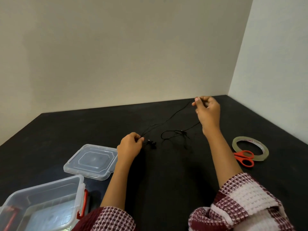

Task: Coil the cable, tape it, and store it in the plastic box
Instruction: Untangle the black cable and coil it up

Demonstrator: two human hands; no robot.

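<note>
Cable [168, 120] runs taut between my pinching hands: left hand [129, 145] mid-desk, right hand [206, 109] near the far right corner; slack tangle lies between, nearer my right.

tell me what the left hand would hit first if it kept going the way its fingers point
The left hand points right across the table. It would probably meet the small black plug end of the cable first, then the loose tangle; depth is unclear.
</note>
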